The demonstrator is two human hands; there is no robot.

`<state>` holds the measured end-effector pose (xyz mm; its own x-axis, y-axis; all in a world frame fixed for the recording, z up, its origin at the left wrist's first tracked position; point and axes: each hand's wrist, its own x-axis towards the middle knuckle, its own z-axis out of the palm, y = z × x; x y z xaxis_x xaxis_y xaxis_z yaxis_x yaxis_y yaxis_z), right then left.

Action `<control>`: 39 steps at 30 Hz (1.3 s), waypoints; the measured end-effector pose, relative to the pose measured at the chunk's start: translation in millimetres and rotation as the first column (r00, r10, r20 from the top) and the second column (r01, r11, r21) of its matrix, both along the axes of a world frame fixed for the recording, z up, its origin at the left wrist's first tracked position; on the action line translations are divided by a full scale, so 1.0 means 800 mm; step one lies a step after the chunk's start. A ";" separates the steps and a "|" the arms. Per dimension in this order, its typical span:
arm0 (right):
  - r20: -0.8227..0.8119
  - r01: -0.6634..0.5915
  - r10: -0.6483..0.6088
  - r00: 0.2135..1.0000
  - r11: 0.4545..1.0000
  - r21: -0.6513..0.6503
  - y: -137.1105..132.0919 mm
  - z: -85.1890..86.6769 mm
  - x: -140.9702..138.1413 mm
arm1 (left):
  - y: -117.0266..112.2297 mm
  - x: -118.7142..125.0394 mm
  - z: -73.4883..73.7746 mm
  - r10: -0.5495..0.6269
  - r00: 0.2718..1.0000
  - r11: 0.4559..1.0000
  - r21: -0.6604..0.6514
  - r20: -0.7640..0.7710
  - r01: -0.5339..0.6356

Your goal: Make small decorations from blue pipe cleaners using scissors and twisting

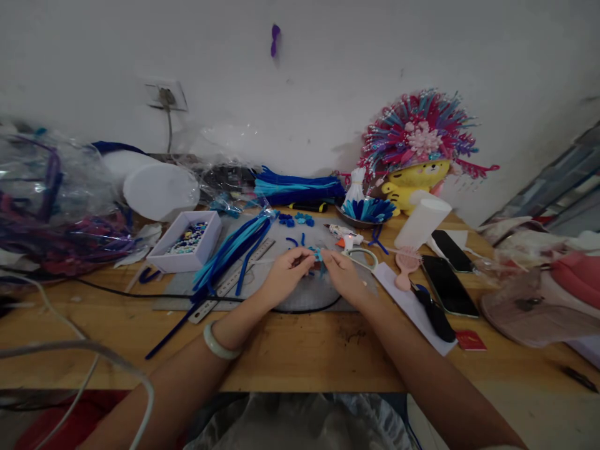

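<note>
The fingers of the left hand [291, 270] and right hand [340, 267] are pinched together on a small light-blue piece [317, 254], held between them over a grey mat [300, 301] on a wooden bench [319, 356]. Just beyond the right hand is a glue gun [349, 239]. To the left, blue fuzzy stems [237, 244] lie beside a metal ruler [229, 284] and a white box [210, 242] of beads. Farther back, at right, a yellow plush toy [415, 183] wears a pink-and-blue headdress [396, 128].
</note>
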<state>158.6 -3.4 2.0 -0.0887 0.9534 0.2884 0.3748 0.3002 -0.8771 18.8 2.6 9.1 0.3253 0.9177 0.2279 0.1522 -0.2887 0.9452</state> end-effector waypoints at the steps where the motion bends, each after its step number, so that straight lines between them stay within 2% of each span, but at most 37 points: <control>1: -0.025 -0.013 0.013 1.000 1.000 -0.021 0.000 0.001 0.000 | 0.000 0.000 -0.001 0.008 1.000 1.000 -0.004 0.004 -0.008; 5: -0.134 -0.133 0.120 0.984 0.986 -0.097 0.002 0.007 0.001 | 0.004 -0.002 -0.007 0.082 0.995 0.992 0.099 -0.060 -0.076; 9: -0.312 -0.236 0.172 0.934 0.955 -0.181 0.004 0.008 0.004 | 0.007 -0.007 -0.007 0.171 0.966 0.942 0.320 -0.195 -0.102; 13: -0.516 -0.308 0.149 0.844 0.921 -0.238 0.003 0.004 0.003 | 0.005 -0.013 -0.003 0.224 0.914 0.827 0.563 -0.337 0.005; 18: -0.650 -0.412 0.158 0.743 0.874 -0.259 -0.001 0.007 0.000 | 0.007 -0.018 -0.006 0.319 0.878 0.706 0.708 -0.356 0.030; 21: -0.687 -0.421 0.131 0.714 0.865 -0.273 -0.003 0.009 -0.001 | 0.011 -0.022 -0.010 0.375 0.869 0.601 0.798 -0.322 0.036; 24: -0.706 -0.421 0.102 0.701 0.858 -0.294 -0.005 0.009 -0.003 | 0.015 -0.027 -0.010 0.406 0.856 0.488 0.868 -0.320 0.092; 26: -0.705 -0.410 0.082 0.705 0.857 -0.311 -0.005 0.009 -0.004 | 0.017 -0.031 -0.009 0.403 0.843 0.438 0.884 -0.357 0.165; 27: -0.703 -0.404 0.073 0.707 0.858 -0.318 -0.005 0.008 -0.005 | 0.017 -0.032 -0.008 0.397 0.833 0.431 0.879 -0.386 0.202; 29: -0.702 -0.393 0.058 0.710 0.860 -0.326 -0.006 0.008 -0.006 | 0.017 -0.034 -0.006 0.376 0.815 0.460 0.853 -0.440 0.248; 31: -0.709 -0.379 0.043 0.704 0.867 -0.324 -0.007 0.008 -0.008 | 0.016 -0.034 -0.005 0.342 0.820 0.526 0.817 -0.459 0.238; 35: -0.725 -0.339 0.004 0.689 0.886 -0.317 -0.010 0.009 -0.012 | 0.010 -0.028 -0.002 0.279 0.868 0.677 0.725 -0.410 0.125; 39: -0.743 -0.325 -0.008 0.670 0.896 -0.302 -0.011 0.010 -0.014 | 0.005 -0.022 0.002 0.231 0.917 0.763 0.645 -0.326 0.037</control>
